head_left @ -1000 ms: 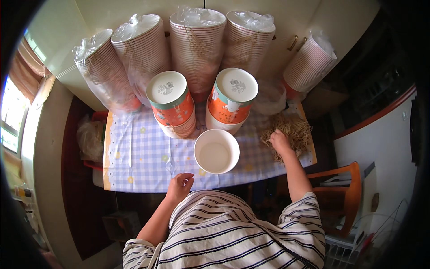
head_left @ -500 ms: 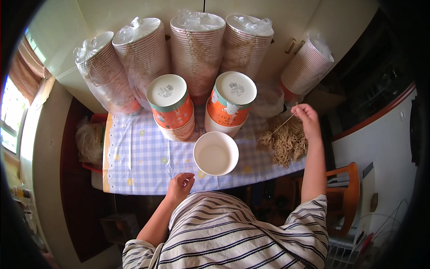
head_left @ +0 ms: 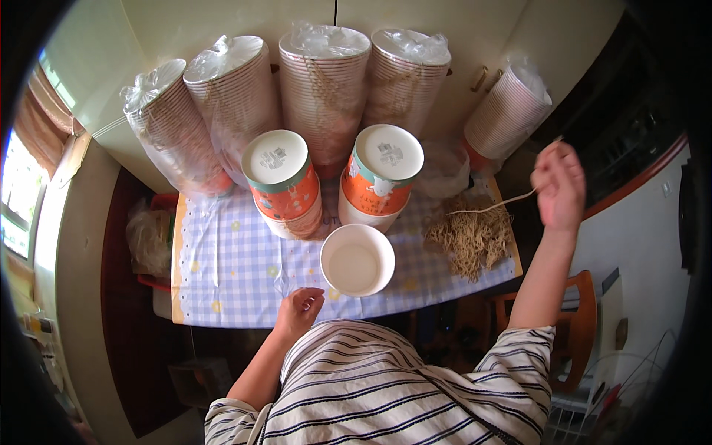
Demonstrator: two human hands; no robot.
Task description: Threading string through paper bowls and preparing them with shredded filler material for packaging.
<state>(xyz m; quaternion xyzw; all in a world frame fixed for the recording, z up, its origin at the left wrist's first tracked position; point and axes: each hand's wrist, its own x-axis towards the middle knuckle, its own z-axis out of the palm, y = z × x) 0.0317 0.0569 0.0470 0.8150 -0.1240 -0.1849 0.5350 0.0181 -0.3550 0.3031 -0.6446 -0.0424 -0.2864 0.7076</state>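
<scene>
My right hand [head_left: 561, 187], raised past the right end of the table, pinches a thin tan string [head_left: 498, 207]. The string stretches slantwise back to a tangled heap of string [head_left: 471, 241] on the table. My left hand [head_left: 300, 310] rests near the front edge with its fingers curled, and nothing shows in it. Just beyond it, to the right, is a white paper tub [head_left: 357, 259], its open mouth facing me. Behind that tub, two stacks of orange and white tubs have upside-down tubs on top: a left stack [head_left: 285, 194] and a right stack [head_left: 380, 185].
Tall bagged stacks of tubs [head_left: 324, 96] line the back against pale cupboards, with one more bagged stack [head_left: 508, 107] at the far right. A blue checked cloth [head_left: 237, 278] covers the table. A wooden chair [head_left: 582, 326] stands at the right.
My right hand has moved right and slightly away from the heap, drawing the string out longer. My left hand has barely moved.
</scene>
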